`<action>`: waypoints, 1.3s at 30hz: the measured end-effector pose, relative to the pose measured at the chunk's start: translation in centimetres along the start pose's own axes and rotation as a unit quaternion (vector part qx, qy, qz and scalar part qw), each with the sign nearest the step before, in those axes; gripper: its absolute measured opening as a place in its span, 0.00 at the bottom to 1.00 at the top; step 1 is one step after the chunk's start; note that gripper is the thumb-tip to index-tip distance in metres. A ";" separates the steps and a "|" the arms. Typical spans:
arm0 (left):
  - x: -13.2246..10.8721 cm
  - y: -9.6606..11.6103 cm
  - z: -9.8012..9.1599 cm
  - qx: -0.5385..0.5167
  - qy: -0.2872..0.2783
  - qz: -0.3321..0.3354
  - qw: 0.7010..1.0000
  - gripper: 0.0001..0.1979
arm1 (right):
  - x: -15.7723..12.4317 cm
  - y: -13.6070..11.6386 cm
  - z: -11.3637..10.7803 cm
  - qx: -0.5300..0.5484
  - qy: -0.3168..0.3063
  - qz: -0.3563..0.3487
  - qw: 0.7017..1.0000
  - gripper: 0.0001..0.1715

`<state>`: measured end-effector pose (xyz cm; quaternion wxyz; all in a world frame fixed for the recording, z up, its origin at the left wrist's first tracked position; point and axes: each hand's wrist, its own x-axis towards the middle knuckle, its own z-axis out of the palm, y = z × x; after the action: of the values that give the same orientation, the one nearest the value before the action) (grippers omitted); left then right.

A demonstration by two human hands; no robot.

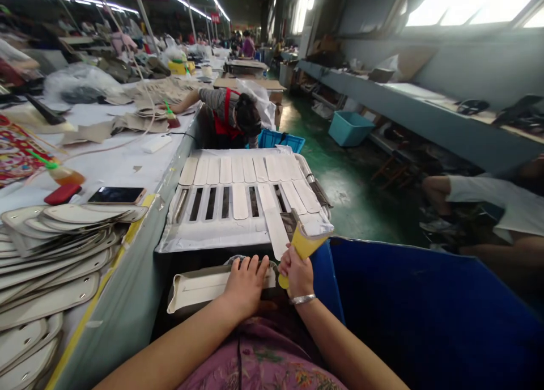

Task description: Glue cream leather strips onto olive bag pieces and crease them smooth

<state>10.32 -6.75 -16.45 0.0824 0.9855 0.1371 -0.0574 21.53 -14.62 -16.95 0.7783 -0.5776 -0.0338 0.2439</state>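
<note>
My left hand (pixel 246 285) lies palm down, fingers stretched, on a folded cream piece with dark edging (pixel 199 288) across my lap. My right hand (pixel 297 270) is closed around a yellow tool (pixel 306 242) that widens like a fan at its upper end; its exact kind is unclear. A rounded yellow end (pixel 283 281) shows below the fist. Beside that hand, a long white strip (pixel 276 231) hangs over the near edge of a white-covered rack (pixel 204 231). Rows of pale strips (pixel 232 170) rest on the rack.
On the left table are stacked cream pieces (pixel 63 254), a phone (pixel 117 195) and a glue bottle (pixel 63 173). A co-worker (pixel 232 115) bends beyond the rack. A blue panel (pixel 408 299) stands to my right; another person's leg (pixel 437 194) is farther right.
</note>
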 end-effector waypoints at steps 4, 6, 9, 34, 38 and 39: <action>0.6 1.8 0.3 -0.001 0.035 -0.034 0.999 0.45 | 0.2 -2.3 -3.1 0.038 0.015 -0.011 0.999 0.20; 0.8 2.3 0.2 0.000 0.058 -0.030 0.998 0.41 | -0.4 -2.9 -4.1 0.045 0.027 -0.015 0.999 0.19; 0.8 2.7 -0.1 -0.001 0.080 -0.027 0.996 0.37 | -2.2 -2.9 -4.3 0.012 0.000 0.029 1.000 0.20; -1.9 -1.3 1.4 -0.016 0.089 0.073 0.993 0.41 | -1.0 -1.4 0.2 0.117 -0.040 0.010 0.992 0.16; -2.1 -1.6 1.5 -0.009 0.093 0.075 0.993 0.39 | -0.5 0.1 0.9 0.068 0.003 -0.056 0.996 0.23; -2.1 -1.5 1.5 -0.007 0.092 0.076 0.993 0.38 | -0.5 0.4 1.0 0.034 0.008 -0.071 0.997 0.23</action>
<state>7.78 -6.10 -17.84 0.0808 0.9935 0.0692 0.0408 20.60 -13.87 -16.90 0.8133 -0.5485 -0.0604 0.1846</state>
